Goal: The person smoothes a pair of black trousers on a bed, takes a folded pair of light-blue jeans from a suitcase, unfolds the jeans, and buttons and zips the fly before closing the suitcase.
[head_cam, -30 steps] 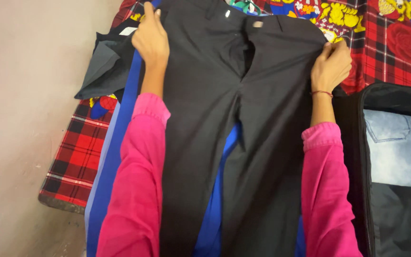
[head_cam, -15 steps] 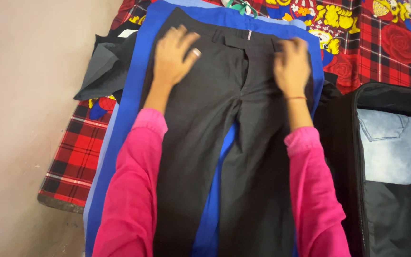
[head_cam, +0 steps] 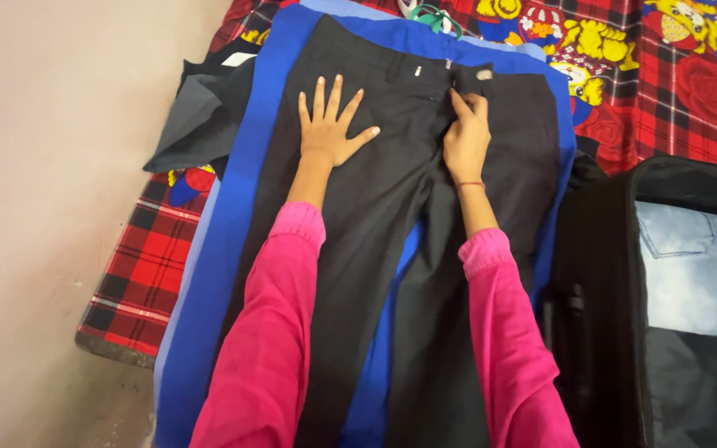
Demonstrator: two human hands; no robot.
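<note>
On the black trousers (head_cam: 392,216), our left hand (head_cam: 329,124) lies spread flat; right hand (head_cam: 466,137) pinches the fly — smoothing, folding seems next.

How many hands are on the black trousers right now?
2. The left hand lies flat with fingers spread on the black trousers near the waistband; the right hand touches the fly area below the button.

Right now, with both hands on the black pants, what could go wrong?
1. The left hand lies flat with fingers spread, while the right hand works at the fly of the black trousers. A tug there might wrinkle the smoothed cloth.
2. The trousers lie on a blue garment, so they could slide out of line.
3. The open black suitcase sits close by the right sleeve; an elbow might bump it.
</note>
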